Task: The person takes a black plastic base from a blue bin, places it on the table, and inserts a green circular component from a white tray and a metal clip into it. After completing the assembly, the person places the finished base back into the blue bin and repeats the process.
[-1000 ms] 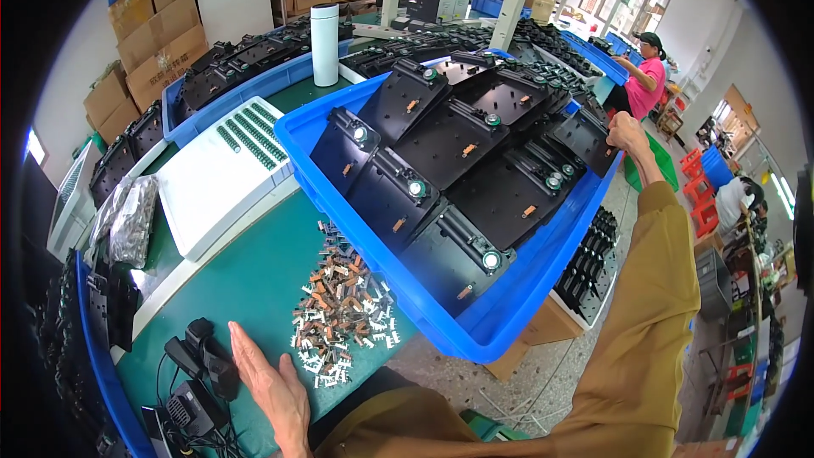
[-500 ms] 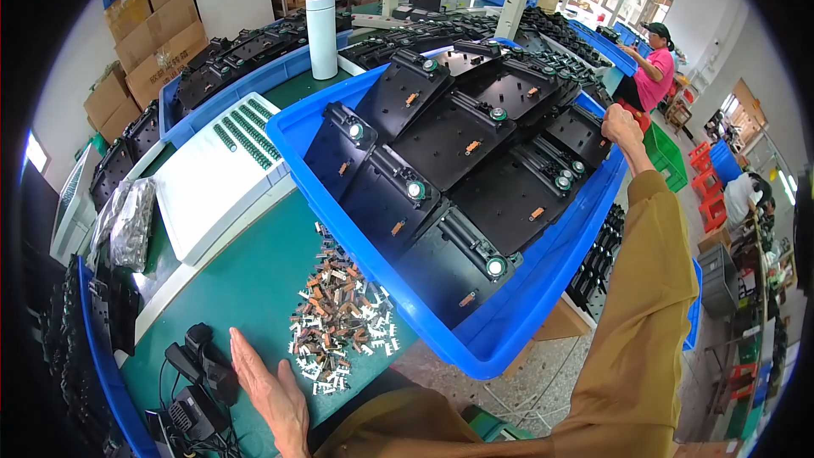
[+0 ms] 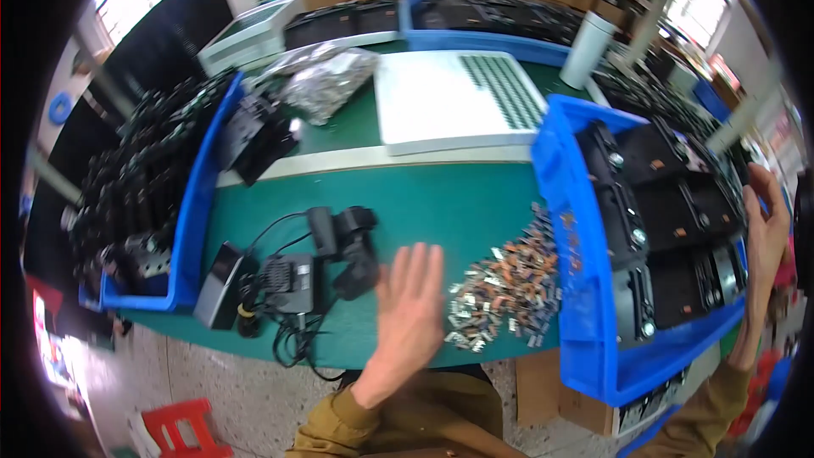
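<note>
My left hand (image 3: 411, 305) is open, fingers stretched out, over the green tabletop (image 3: 441, 203), slightly blurred. It lies between a cluster of black power adapters and cables (image 3: 292, 280) and a pile of small orange, white and metal parts (image 3: 509, 288). To the right stands a blue plastic bin (image 3: 585, 322) loaded with black plates (image 3: 670, 212), which carry cylinders and round silver ends. At that bin's far right side is my right hand (image 3: 767, 225), thumb and fingers apart with nothing visible between them. Whether it touches the bin I cannot tell.
Another blue bin (image 3: 182, 254) full of black parts stands at left. Behind are a white tray (image 3: 424, 102) with rows of green springs, a plastic bag (image 3: 331, 80), a white bottle (image 3: 587, 49) and a back blue bin (image 3: 492, 44). A red stool (image 3: 182, 424) is on the floor.
My view has swung to the left. My right hand, earlier closed on the bin's rim, now has its fingers apart. My left hand stays open over the table.
</note>
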Available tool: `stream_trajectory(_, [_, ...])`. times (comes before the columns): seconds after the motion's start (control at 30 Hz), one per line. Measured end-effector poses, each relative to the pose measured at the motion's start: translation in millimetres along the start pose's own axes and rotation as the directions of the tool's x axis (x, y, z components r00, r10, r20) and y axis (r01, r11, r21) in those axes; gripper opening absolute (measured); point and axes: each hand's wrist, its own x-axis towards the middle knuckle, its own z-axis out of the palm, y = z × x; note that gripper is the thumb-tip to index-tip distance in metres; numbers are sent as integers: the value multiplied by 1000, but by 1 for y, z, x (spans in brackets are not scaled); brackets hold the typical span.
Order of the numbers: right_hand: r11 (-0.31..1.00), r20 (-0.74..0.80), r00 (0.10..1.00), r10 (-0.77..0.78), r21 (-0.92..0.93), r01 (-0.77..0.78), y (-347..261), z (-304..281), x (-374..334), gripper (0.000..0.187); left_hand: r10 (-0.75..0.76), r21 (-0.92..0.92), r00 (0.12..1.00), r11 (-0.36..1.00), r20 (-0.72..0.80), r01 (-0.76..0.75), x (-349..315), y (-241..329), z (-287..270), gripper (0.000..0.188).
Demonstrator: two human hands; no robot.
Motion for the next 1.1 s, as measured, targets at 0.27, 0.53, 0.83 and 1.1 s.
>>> stream_trajectory(0.27, [808, 722, 649, -241, 520, -278, -260, 155, -14, 25, 24, -64, 997, 998, -77, -29, -1, -4, 8, 62])
stream_trajectory(0.53, [665, 810, 439, -390, 577, -474, -383, 335, -13, 46, -10, -104, 999, 995, -48, 5, -7, -9, 10, 63])
stream_trajectory(0.83, [402, 866, 485, -117, 488, -775, -466, 459, -9, 73, -5, -303, 968, 950, -250, -73, -13, -1, 56, 62])
stream_trajectory(1.1, [299, 802, 595, -47, 580, -758, -450, 460, 2, 55, 160, 274, 987, 950, -23, -147, -9, -3, 38, 60])
